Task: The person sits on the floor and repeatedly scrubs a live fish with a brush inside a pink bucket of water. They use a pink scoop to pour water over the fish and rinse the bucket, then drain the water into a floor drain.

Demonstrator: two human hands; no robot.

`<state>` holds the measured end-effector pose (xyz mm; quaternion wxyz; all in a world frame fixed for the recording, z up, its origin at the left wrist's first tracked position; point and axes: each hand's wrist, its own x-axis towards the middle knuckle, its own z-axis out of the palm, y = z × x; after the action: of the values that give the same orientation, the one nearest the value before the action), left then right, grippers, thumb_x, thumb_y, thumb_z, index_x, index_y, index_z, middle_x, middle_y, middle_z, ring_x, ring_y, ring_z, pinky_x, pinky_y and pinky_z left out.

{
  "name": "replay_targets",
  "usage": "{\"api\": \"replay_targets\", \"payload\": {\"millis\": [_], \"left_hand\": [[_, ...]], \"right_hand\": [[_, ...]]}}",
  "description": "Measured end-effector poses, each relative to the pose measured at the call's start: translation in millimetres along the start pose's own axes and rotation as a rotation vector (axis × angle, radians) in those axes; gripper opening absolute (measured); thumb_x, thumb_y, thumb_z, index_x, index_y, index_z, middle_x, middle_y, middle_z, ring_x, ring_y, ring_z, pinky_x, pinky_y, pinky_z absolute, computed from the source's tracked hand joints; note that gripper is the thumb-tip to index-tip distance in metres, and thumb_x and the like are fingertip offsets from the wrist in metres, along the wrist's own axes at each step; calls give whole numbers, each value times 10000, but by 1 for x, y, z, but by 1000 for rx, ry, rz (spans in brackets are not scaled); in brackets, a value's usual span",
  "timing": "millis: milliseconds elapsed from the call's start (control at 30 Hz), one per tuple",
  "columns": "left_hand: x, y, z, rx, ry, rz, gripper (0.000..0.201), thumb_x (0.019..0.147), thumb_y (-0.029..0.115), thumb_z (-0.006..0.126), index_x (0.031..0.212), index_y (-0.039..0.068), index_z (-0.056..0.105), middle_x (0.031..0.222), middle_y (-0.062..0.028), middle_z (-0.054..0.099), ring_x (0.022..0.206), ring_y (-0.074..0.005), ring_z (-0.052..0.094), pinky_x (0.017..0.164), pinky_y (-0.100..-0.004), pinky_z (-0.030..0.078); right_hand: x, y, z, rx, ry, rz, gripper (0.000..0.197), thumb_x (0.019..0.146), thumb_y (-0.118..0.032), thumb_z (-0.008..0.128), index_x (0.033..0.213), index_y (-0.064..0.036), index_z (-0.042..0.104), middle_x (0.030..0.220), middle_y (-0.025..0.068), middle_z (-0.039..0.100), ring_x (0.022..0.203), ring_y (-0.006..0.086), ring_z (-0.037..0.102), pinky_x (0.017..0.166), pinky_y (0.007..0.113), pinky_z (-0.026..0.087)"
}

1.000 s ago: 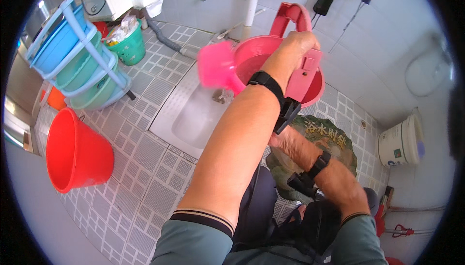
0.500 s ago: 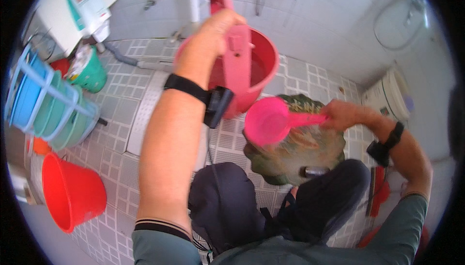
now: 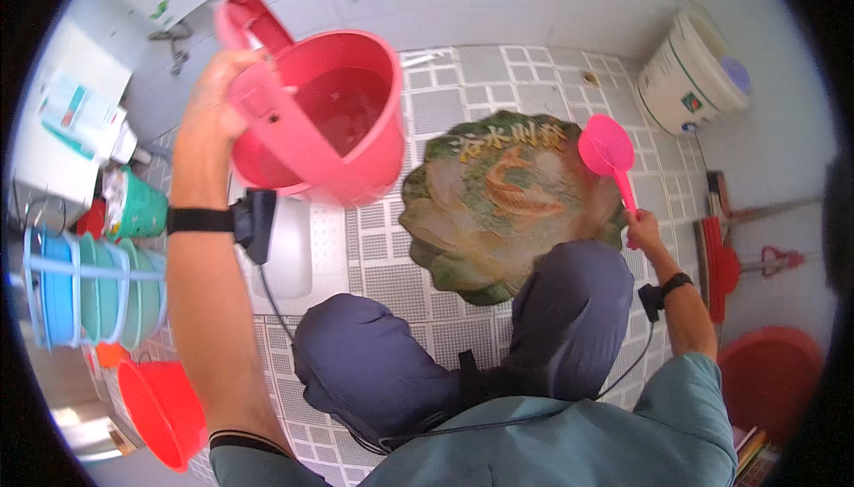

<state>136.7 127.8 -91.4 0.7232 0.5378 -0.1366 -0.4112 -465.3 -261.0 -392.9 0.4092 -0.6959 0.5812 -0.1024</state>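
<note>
My left hand [image 3: 212, 100] is closed around the wide handle of a pink bucket [image 3: 369, 162], which holds some water and tilts a little. In my right hand [image 3: 644, 231] is the handle of a bright pink water dipper [image 3: 608, 144]. The dipper's bowl is over the right edge of a green leaf-shaped mat [image 3: 463, 220], well apart from the bucket. An orange fish and yellow lettering decorate the mat, which lies on the tiled floor in front of my knees.
Behind my left arm, a white squat toilet [image 3: 283, 251] is partly hidden. At the left are a rack of basins [image 3: 93, 291], a green bin [image 3: 142, 207] and a red bucket [image 3: 160, 407]. To the right stand a white pail [image 3: 680, 82], a red brush [image 3: 716, 260] and a red basin [image 3: 774, 380].
My right hand has carried the dipper rightward, away from the bucket. My left hand still grips the bucket, which now sits further left in view. The whole view has turned to the right.
</note>
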Motion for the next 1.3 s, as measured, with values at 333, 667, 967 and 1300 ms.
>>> {"api": "replay_targets", "payload": {"millis": [333, 667, 967, 1300], "left_hand": [[-2, 1, 8, -17, -14, -21, 216, 732, 12, 621, 939, 39, 568, 724, -75, 601, 634, -221, 605, 762, -551, 565], [-9, -1, 16, 21, 93, 54, 129, 728, 55, 630, 826, 44, 548, 704, -107, 577, 643, -271, 617, 722, -577, 577], [-29, 0, 25, -25, 90, 69, 141, 778, 37, 606, 882, 25, 512, 725, -93, 535, 615, -264, 582, 723, -572, 578], [-82, 12, -8, -41, 61, -29, 73, 770, 8, 621, 785, -50, 578, 758, -198, 604, 659, -338, 642, 753, -561, 573]], "right_hand": [[30, -176, 39, -314, 41, -805, 407, 919, -350, 558, 854, 44, 635, 794, 253, 644, 724, 394, 636, 669, 455, 481], [-78, -495, 220, -374, -657, -424, 552, 905, -403, 582, 1024, 136, 592, 874, 197, 652, 619, 266, 686, 418, 390, 550], [-70, -455, 263, 290, -429, -318, 175, 740, -120, 608, 679, 35, 555, 563, 90, 517, 394, 177, 475, 339, 349, 347], [-139, -461, 226, 233, -439, -403, 170, 724, -128, 622, 648, 7, 551, 538, 60, 492, 375, 158, 421, 336, 317, 304]]}}
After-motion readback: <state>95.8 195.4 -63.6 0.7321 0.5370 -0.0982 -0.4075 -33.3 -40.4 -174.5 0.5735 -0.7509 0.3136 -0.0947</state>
